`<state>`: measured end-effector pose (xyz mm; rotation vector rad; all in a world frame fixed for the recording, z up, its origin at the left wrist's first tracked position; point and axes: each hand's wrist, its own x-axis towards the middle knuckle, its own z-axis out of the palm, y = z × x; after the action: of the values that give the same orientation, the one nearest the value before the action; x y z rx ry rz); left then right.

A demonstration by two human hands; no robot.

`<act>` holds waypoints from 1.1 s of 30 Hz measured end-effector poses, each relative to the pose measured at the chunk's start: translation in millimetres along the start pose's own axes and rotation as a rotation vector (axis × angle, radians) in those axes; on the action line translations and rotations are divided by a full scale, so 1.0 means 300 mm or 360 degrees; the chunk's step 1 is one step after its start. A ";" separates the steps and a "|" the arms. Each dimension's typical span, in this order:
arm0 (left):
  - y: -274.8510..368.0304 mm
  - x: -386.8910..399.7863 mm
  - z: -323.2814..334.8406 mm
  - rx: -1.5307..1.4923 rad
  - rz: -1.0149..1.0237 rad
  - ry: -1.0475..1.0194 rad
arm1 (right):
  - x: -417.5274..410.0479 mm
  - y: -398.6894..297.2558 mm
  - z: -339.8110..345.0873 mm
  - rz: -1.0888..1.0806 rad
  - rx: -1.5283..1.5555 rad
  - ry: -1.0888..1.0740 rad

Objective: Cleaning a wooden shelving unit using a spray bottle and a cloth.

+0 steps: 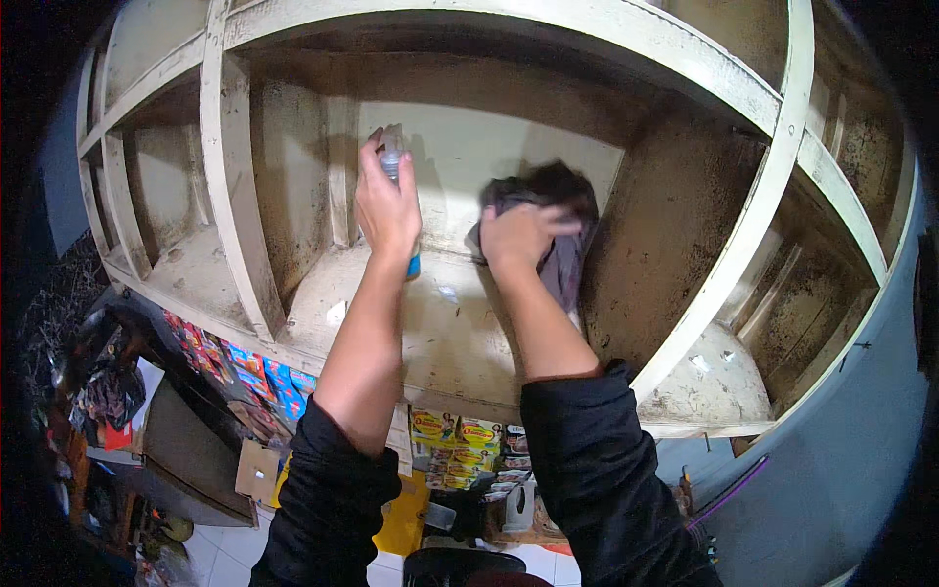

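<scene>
Inside the middle compartment of a white-painted wooden shelf unit (242,191), my left hand (389,198) grips a clear spray bottle (391,161). Its nozzle end points up, and a blue part of it shows below my wrist. To the right, my right hand (522,233) presses a dark cloth (561,260) near the right end of the compartment's pale back panel (469,147). The hand and cloth are somewhat blurred. Dark stains mark the compartment's side wall (660,220). Small pale scraps (337,313) lie on its floor.
Upright dividers and the front rail (455,402) frame the compartment. Strips of small packets (469,447) hang below it. A cardboard box (257,469), a yellow object (403,517) and a dark chair (462,565) stand lower down. Black plastic bags (114,389) are at the left.
</scene>
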<state>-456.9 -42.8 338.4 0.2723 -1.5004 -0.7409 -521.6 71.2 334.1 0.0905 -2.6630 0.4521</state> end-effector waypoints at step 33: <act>-0.090 0.044 -0.008 -0.0498 -0.0386 -0.0347 | 0.076 -0.052 -0.041 -0.0222 0.0922 0.0706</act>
<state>-463.2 -71.9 332.7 0.1397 -1.5434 -1.2176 -535.1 60.7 359.0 0.3073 -2.0125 1.0475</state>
